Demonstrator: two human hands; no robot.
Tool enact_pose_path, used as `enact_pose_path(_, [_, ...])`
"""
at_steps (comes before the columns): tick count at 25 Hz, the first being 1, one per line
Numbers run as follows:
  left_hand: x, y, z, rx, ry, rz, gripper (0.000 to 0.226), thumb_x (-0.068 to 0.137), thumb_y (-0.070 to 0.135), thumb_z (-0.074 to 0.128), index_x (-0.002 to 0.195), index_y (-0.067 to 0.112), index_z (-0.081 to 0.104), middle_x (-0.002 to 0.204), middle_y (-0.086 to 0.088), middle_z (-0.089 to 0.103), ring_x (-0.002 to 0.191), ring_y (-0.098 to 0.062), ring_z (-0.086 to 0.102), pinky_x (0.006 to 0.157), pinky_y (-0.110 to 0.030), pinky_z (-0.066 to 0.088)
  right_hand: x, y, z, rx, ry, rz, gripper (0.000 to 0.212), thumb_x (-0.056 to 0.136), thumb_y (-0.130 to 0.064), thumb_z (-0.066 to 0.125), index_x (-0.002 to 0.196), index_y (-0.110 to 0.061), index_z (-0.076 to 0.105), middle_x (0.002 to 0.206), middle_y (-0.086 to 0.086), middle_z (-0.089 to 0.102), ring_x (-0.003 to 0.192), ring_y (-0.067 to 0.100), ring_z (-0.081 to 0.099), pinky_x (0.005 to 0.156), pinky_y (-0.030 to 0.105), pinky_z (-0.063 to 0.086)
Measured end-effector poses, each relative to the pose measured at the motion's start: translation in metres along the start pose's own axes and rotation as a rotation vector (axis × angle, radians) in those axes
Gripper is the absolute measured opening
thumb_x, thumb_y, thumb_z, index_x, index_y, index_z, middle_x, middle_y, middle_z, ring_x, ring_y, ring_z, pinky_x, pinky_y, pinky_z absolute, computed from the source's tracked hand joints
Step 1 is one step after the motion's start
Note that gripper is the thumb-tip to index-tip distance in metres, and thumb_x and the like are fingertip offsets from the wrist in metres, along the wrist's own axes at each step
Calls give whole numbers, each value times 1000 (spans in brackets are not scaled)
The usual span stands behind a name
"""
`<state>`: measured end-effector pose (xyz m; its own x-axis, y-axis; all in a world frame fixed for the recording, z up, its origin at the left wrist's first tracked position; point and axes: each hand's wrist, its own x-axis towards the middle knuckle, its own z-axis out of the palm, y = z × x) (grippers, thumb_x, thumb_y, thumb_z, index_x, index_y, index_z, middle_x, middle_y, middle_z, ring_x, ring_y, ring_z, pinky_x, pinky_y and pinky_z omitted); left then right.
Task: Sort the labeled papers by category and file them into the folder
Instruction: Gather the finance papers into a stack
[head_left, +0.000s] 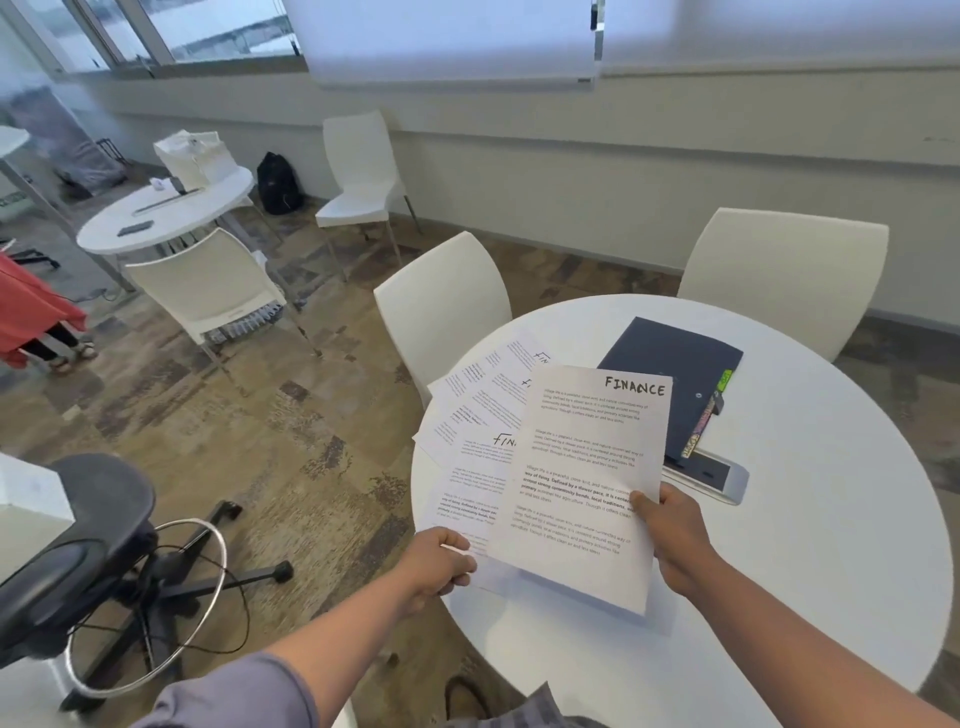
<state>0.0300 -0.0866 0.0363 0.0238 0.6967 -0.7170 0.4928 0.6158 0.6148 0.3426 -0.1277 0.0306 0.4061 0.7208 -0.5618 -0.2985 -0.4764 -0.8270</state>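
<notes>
Papers (519, 441), white, printed, headed FINANCE, fan out, pinched by left hand (441, 561) and right hand (670, 530).

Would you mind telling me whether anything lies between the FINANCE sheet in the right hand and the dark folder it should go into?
Nothing visible lies between them. The right hand holds the FINANCE sheet just in front of the closed dark folder on the round table. The phone lies beside the folder's near edge.

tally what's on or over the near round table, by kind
Labeled papers, fanned in the left hand and right hand: 5 visible, top sheet marked FINANCE
Dark blue folder: 1
Phone: 1
Total: 7 on or over the round table
</notes>
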Motion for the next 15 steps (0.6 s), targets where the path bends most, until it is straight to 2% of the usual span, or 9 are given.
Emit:
enact_pose_path(4, [25,-8,-24,79,89,17,22,92,12,71,111,11,61,114,-9,63,89,-19,61,68,-29,50,4,3,11,19,32,29,22,104,-8,55,123,-14,65,112,8,74,97,32,73,78,42,59])
enact_pose_path(6, [41,-13,-32,106,115,-5,34,94,13,70,124,11,54,113,-2,56,86,-16,58,71,-30,50,6,9,17,19,53,47,23,104,-8,55,124,-12,65,112,9,75,97,32,73,76,41,58])
enact_pose_path(8, [63,-18,-44,122,114,-22,50,94,17,71,137,12,45,113,-1,53,89,-19,58,72,-32,50,9,15,27,13,100,66,22,104,-7,55,122,-13,66,113,10,74,97,33,72,78,42,58])
enact_pose_path(10, [86,-21,-55,180,114,2,64,91,24,75,143,12,41,133,-7,52,109,-26,58,81,-35,52,7,21,37,16,160,85,20,103,-6,55,118,-14,66,111,9,75,97,32,72,83,46,59])
enact_pose_path(13, [117,-20,-69,237,117,38,68,87,27,79,140,10,40,142,-8,50,118,-29,56,84,-39,53,6,27,57,17,233,111,19,103,-4,54,112,-15,66,108,5,74,97,31,72,89,48,59])
enact_pose_path(15, [136,-20,-77,274,106,55,79,84,30,82,144,11,36,144,-9,46,126,-32,52,87,-38,49,8,28,73,21,280,115,20,102,-4,54,113,-16,66,108,4,74,98,29,72,89,46,59])
